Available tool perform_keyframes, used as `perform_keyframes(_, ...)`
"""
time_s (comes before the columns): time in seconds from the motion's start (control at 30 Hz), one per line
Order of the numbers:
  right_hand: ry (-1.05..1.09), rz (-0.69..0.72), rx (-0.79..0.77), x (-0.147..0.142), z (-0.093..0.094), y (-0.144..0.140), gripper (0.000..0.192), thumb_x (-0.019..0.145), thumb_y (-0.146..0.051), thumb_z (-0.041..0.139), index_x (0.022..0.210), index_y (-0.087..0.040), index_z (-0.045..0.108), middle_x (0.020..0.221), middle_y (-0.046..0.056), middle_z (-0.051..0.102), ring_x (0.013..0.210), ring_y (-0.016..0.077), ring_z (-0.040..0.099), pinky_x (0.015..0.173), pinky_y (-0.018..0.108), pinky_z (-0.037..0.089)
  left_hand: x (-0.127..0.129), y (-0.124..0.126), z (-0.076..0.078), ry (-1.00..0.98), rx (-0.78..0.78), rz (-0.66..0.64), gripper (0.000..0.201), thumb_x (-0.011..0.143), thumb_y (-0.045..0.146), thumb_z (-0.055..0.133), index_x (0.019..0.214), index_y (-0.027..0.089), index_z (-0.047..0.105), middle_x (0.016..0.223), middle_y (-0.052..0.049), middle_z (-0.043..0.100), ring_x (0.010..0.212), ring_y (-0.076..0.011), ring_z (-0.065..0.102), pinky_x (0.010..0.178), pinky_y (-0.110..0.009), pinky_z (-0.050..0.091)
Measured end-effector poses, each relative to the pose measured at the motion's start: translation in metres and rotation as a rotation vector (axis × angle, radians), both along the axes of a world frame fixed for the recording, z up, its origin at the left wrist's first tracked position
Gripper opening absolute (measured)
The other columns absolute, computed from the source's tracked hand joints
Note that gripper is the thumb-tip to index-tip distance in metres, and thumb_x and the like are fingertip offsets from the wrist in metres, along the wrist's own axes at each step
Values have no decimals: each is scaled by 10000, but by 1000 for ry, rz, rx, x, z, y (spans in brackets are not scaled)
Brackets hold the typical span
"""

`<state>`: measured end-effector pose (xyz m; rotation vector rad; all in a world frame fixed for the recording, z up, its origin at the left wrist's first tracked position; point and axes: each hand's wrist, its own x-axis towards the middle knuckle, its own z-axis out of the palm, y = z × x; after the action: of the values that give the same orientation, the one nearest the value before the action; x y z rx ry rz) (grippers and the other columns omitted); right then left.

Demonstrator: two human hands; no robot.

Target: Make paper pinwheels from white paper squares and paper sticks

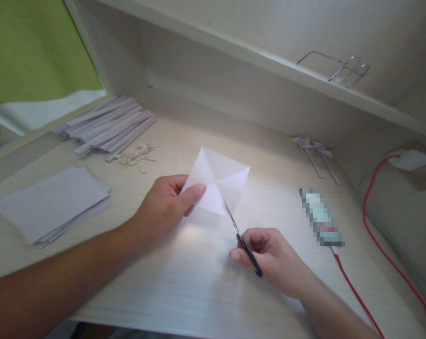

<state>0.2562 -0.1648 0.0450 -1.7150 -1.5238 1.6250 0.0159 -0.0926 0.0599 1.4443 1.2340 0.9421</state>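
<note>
Your right grip [274,256] is angling up-left, fingers curled, clamped on the scissors [247,252]; blades are meeting the near-right corner of the paper [230,181]. Farther, your left grip [166,202] is pinching its left side, thumb on top, above the counter [184,292].

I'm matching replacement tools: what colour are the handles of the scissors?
The scissors' handles are black, seen best in the head view.

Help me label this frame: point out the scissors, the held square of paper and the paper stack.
Scissors [244,246], head view: on the black handle.
Square of paper [218,179], head view: near where its creases cross.
Paper stack [53,202], head view: on the top sheet.
</note>
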Motion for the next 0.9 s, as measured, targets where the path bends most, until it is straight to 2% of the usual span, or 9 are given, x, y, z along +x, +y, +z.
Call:
perform_keyframes(0.3,53,6,-7,0,0,-1,461,747,-558,831,706,-161,601,627,-48,429,591,98,348,522,257,234,3,-3,-2,-48,-38,-114,411,860,401,612,532,193,476,504,46,445,489,-105,380,487,-237,291)
perform_keyframes(0.5,98,13,-3,1,-1,-2,452,769,-553,820,735,-160,600,670,-35,467,623,106,392,540,256,262,4,-5,-2,-37,-40,-121,412,861,401,613,532,192,481,508,43,449,499,-106,390,489,-238,297)
perform_keyframes(0.67,71,15,17,1,-1,-2,470,775,-552,814,688,-165,564,630,-49,422,590,95,350,514,252,231,3,-5,-4,-28,-20,-127,412,870,404,611,541,189,489,518,43,461,503,-104,399,489,-235,299)
perform_keyframes(0.9,43,-10,16,1,-2,0,450,759,-529,825,668,-162,583,592,-51,442,550,85,345,486,235,230,2,-5,-4,-31,1,-118,414,868,403,610,537,185,489,505,47,451,492,-97,389,481,-226,295)
